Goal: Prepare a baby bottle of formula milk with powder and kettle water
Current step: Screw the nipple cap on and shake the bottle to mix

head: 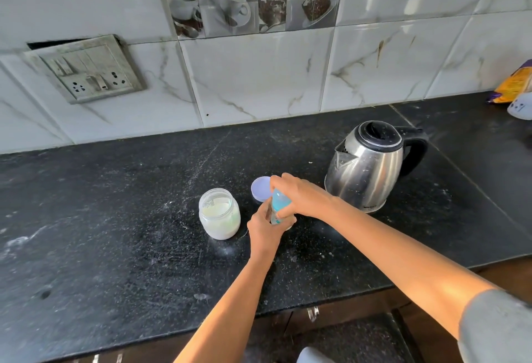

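**While both hands hold the bottle, the powder jar stands open**

As the head feed reaches me, the baby bottle (277, 206) is near the middle of the black counter (115, 218), about midway between its front edge and the wall edge. It stands upright, long axis vertical, blue upper end pointing up. I cannot tell whether its base rests on the counter or sits just above it. The left hand (264, 229) is wrapped round the lower body of the bottle, fingers curled about it. The right hand (300, 198) comes in from the right and is curled over the blue upper end, gripping it from above. Both hands cover most of the bottle, so I cannot tell what is in it.

Just left of the bottle, apart from it, stands a clear jar (219, 214), open and upright, holding white powder that also coats its inner wall. Its pale lilac lid (260, 189) lies flat on the counter behind the bottle, partly hidden by the right hand's fingers.

Further right and toward the wall edge stands a steel kettle (365, 167), black lid shut, spout facing left, handle to the right; its contents are hidden. By the far right corner lies an orange and purple packet (514, 83).
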